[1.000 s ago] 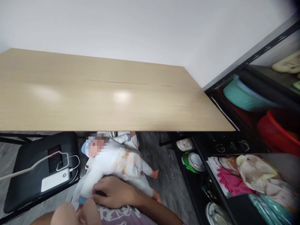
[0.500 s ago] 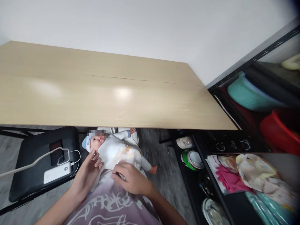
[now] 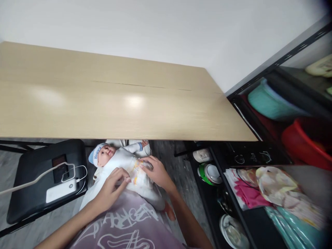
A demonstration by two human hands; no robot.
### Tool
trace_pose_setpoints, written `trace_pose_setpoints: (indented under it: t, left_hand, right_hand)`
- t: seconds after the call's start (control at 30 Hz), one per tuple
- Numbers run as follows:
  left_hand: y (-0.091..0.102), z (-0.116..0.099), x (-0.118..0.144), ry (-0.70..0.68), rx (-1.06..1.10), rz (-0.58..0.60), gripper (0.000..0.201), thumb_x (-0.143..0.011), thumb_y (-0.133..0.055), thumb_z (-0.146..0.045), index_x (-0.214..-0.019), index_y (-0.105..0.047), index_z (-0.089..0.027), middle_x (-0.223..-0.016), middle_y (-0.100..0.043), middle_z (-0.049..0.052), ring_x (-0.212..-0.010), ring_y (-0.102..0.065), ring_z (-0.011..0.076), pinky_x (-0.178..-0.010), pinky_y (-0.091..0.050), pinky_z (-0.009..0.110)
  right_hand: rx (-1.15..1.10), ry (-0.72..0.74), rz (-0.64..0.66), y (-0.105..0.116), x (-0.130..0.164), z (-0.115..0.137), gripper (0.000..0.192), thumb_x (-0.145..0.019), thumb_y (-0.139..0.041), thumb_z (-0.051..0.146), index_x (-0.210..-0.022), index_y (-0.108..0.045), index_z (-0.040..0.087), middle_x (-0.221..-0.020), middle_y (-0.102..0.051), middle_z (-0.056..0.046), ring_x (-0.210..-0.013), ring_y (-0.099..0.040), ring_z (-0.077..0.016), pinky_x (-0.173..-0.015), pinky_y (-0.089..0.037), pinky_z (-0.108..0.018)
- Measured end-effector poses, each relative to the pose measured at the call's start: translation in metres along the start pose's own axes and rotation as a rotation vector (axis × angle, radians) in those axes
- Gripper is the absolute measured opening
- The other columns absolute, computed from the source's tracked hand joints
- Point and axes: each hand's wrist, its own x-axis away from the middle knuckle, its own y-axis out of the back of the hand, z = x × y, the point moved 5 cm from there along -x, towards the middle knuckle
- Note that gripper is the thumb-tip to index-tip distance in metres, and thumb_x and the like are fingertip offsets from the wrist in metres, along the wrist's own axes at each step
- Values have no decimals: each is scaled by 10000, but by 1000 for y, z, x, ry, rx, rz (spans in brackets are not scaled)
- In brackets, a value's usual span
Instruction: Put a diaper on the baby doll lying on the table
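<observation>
— Judging from what is seen, which step is in hand?
— The diaper on the doll is being adjusted, it seems. The doll is laid face up, below the near edge of the counter.
— And the fingers?
— On the left hand they are curled narrowly at the diaper; on the right hand they are set a little apart from the thumb. Whether anything is pinched cannot be told.
— What is called for next?
— Probably a light, even grip, so that the doll is not shifted.
</observation>
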Motion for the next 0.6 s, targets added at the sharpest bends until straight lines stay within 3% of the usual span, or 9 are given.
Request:
trace_pose_setpoints:
  t: [0.1,0.23,0.47,0.53,0.6]
  left_hand:
    - [-6,-7,-3,-115,-284,43,249,-1145,-598,-406,-1316,-729,-282,-1328,-715,88,-1262,-592,302,-1121,-430,452]
    - [-10,-3,-14,-108,-420,32,383,-1164,-539,-400,-1507,-674,-293,-1372,-687,120,-1254,-601,323,-1095,-456,485]
    - [-14,-1,-39,-81,-475,50,272,-1146,-561,-417,-1207,-756,-237,-1204,-713,113,-1110,-652,323,-968,-454,471]
    - [-8,-9,-38,-86,-419,55,255,-1151,-547,-407,-1129,-732,-234,-1181,-717,104,-1103,-645,313,-977,-454,459]
    - [3,-21,-30,-101,-362,94,252,-1162,-527,-412,-1120,-707,-241,-1202,-717,103,-1130,-633,303,-1016,-459,446]
  right_hand:
    - [-52,-59,-19,-7,-12,-17,239,-1030,-758,359,-1232,-809,241,-1214,-824,-71,-1128,-745,-248,-1051,-566,-406]
    - [-109,-74,-1,-13,-32,-35,232,-1006,-740,332,-1194,-816,220,-1108,-853,-70,-1001,-771,-229,-952,-591,-366]
    - [14,-77,-102,-4,-64,-65,185,-1016,-670,353,-1063,-781,213,-1012,-836,-73,-852,-722,-205,-896,-590,-360]
    - [15,-51,-99,-2,-63,-56,200,-1029,-675,354,-1115,-786,213,-1084,-834,-88,-961,-743,-221,-978,-591,-381]
    - [-13,57,-26,-5,-57,-31,242,-1067,-664,344,-1237,-786,223,-1254,-811,-100,-1169,-737,-231,-1112,-555,-398]
